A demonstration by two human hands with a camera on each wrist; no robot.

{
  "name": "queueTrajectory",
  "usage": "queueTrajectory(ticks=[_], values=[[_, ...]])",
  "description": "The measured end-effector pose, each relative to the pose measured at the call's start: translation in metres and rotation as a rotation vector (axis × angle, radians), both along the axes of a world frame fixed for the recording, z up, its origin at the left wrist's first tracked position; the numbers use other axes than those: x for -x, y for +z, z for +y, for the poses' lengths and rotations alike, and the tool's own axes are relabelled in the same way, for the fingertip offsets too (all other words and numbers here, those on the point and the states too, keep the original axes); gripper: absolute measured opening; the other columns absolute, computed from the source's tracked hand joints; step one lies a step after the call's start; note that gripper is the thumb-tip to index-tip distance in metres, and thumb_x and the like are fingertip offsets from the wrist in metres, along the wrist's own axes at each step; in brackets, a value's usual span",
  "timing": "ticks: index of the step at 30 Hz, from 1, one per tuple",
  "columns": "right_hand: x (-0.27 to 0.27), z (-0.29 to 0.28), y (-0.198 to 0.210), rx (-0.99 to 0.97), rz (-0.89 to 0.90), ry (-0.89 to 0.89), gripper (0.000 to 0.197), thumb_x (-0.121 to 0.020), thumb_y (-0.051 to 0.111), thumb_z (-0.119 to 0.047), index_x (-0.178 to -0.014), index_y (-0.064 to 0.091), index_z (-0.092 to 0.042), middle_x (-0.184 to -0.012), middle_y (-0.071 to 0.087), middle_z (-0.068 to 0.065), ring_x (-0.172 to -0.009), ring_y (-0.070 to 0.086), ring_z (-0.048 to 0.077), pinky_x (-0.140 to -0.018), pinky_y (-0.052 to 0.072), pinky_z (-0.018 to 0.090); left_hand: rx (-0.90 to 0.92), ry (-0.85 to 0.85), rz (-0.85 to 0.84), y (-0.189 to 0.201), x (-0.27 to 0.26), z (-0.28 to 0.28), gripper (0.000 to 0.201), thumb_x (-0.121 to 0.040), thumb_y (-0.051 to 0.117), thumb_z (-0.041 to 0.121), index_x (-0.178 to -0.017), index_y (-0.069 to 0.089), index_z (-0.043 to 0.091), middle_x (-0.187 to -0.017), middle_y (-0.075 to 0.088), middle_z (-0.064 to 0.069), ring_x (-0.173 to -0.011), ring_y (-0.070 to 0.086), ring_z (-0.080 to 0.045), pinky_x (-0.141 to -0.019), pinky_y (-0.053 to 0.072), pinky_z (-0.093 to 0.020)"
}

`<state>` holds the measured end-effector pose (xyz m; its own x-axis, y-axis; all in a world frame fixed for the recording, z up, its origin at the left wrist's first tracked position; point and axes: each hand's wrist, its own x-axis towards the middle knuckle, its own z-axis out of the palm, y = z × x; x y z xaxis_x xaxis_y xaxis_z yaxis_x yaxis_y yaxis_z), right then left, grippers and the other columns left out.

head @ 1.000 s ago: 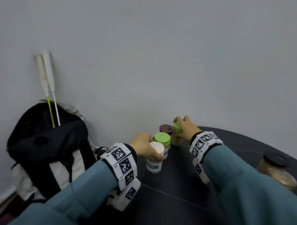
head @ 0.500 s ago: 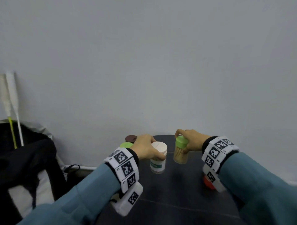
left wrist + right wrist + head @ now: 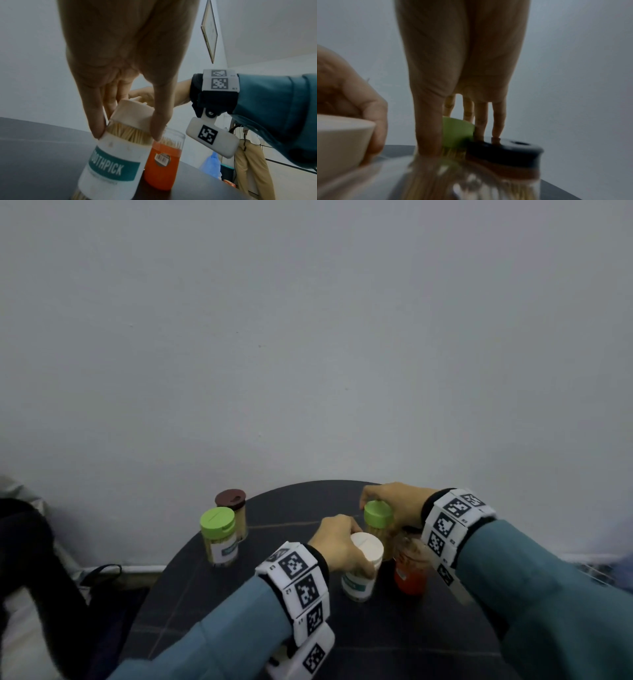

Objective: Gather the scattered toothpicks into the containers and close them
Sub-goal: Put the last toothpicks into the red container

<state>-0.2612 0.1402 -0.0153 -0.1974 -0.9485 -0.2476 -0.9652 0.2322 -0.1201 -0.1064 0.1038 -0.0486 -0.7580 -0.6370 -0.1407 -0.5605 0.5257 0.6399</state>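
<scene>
My left hand (image 3: 344,544) grips a white-capped toothpick container (image 3: 362,568) just below its cap, thumb and fingers (image 3: 96,127) around the clear neck; it stands tilted on the dark round table (image 3: 222,618). Just behind it my right hand (image 3: 378,503) holds a green-capped container (image 3: 377,513) from above, fingers (image 3: 428,135) down its sides. An orange toothpick container (image 3: 410,571) stands right beside both; its clear top (image 3: 173,136) shows toothpick tips. No loose toothpicks are visible.
A green-capped container (image 3: 219,537) and a brown-capped one (image 3: 232,505) stand together at the table's left edge. A dark-lidded jar (image 3: 505,147) sits close under my right hand. A black backpack (image 3: 30,546) lies left of the table. A wall rises just behind.
Both hands carried their containers rightward, away from the green- and brown-capped pair, to beside the orange container. My view has swung right as well.
</scene>
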Motion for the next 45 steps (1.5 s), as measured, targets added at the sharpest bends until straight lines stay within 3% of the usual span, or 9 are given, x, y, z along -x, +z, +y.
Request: queueTrajectory(ticks=[6, 11, 16, 19, 22, 29, 37, 41, 45], values=[[0.003, 0.004, -0.007, -0.015, -0.044, -0.026, 0.064, -0.076, 0.073, -0.019, -0.131, 0.039, -0.021, -0.13, 0.051, 0.005, -0.114, 0.052, 0.022, -0.095, 0.045, 0.036, -0.068, -0.008, -0.005, -0.001, -0.002, -0.001, 0.07, -0.071, 0.082, 0.019, -0.129, 0.044, 0.013, -0.131, 0.051, -0.005, -0.117, 0.05, -0.019, -0.088, 0.045, -0.026], [0.011, 0.021, -0.002, 0.122, -0.113, -0.011, 0.067, -0.086, 0.062, -0.014, -0.143, 0.027, -0.015, -0.148, 0.033, 0.002, -0.134, 0.034, 0.016, -0.104, 0.028, 0.021, 0.0, -0.107, -0.035, -0.002, -0.004, -0.002, 0.111, -0.071, 0.082, 0.025, -0.151, 0.006, 0.013, -0.154, 0.019, -0.008, -0.142, 0.023, -0.025, -0.113, 0.03, -0.038], [0.016, 0.045, -0.014, -0.028, -0.138, -0.098, 0.123, -0.065, 0.082, -0.041, -0.149, -0.006, -0.019, -0.156, 0.001, 0.004, -0.144, 0.005, 0.021, -0.117, 0.017, 0.04, 0.069, -0.197, -0.116, -0.004, 0.005, 0.005, 0.134, -0.066, 0.086, 0.023, -0.149, -0.02, 0.025, -0.157, -0.024, -0.007, -0.146, -0.015, -0.027, -0.119, 0.01, -0.047], [0.013, 0.053, -0.025, -0.11, -0.011, -0.124, 0.133, -0.063, 0.083, -0.04, -0.147, -0.017, -0.019, -0.155, -0.017, 0.007, -0.143, -0.017, 0.023, -0.115, 0.007, 0.048, 0.211, -0.295, -0.244, -0.004, 0.014, 0.011, 0.133, -0.068, 0.085, 0.023, -0.148, -0.021, 0.029, -0.152, -0.037, -0.004, -0.142, -0.028, -0.026, -0.117, 0.006, -0.056], [0.01, 0.054, -0.036, -0.107, 0.064, -0.158, 0.133, -0.064, 0.083, -0.035, -0.147, -0.019, -0.016, -0.154, -0.022, 0.007, -0.142, -0.02, 0.024, -0.114, 0.01, 0.054, 0.256, -0.31, -0.297, -0.005, 0.023, 0.01, 0.13, -0.069, 0.084, 0.024, -0.15, -0.018, 0.023, -0.153, -0.035, -0.004, -0.141, -0.03, -0.026, -0.118, 0.005, -0.054], [0.012, 0.055, -0.048, -0.006, 0.014, -0.143, 0.119, -0.072, 0.078, -0.027, -0.147, -0.013, -0.01, -0.155, -0.014, 0.01, -0.143, -0.017, 0.028, -0.117, 0.008, 0.046, 0.218, -0.271, -0.225, -0.009, 0.036, 0.01, 0.111, -0.079, 0.074, 0.007, -0.151, -0.01, 0.012, -0.157, -0.023, -0.009, -0.146, -0.017, -0.026, -0.119, 0.006, -0.034], [0.01, 0.056, -0.048, 0.043, -0.012, -0.134, 0.117, -0.071, 0.078, -0.024, -0.148, -0.009, -0.01, -0.155, -0.01, 0.01, -0.143, -0.014, 0.027, -0.117, 0.011, 0.048, 0.178, -0.2, -0.129, -0.017, 0.042, 0.013, 0.107, -0.078, 0.075, 0.007, -0.151, -0.003, 0.01, -0.157, -0.018, -0.01, -0.148, -0.004, -0.027, -0.119, 0.016, -0.035], [0.01, 0.059, -0.044, 0.008, -0.027, -0.14, 0.121, -0.07, 0.08, -0.026, -0.148, -0.011, -0.015, -0.155, -0.015, 0.008, -0.143, -0.018, 0.025, -0.116, 0.008, 0.051, 0.155, -0.206, -0.142, -0.014, 0.041, 0.013, 0.116, -0.073, 0.08, 0.009, -0.151, -0.005, 0.013, -0.157, -0.02, -0.009, -0.147, -0.009, -0.026, -0.12, 0.013, -0.036], [0.008, 0.065, -0.026, -0.028, -0.009, -0.143, 0.118, -0.072, 0.078, -0.024, -0.148, -0.012, -0.021, -0.155, -0.019, 0.005, -0.143, -0.019, 0.022, -0.113, 0.004, 0.057, 0.148, -0.209, -0.16, 0.0, 0.032, 0.012, 0.106, -0.08, 0.068, -0.002, -0.151, -0.009, 0.017, -0.156, -0.025, -0.009, -0.146, -0.016, -0.026, -0.12, 0.011, -0.043]])
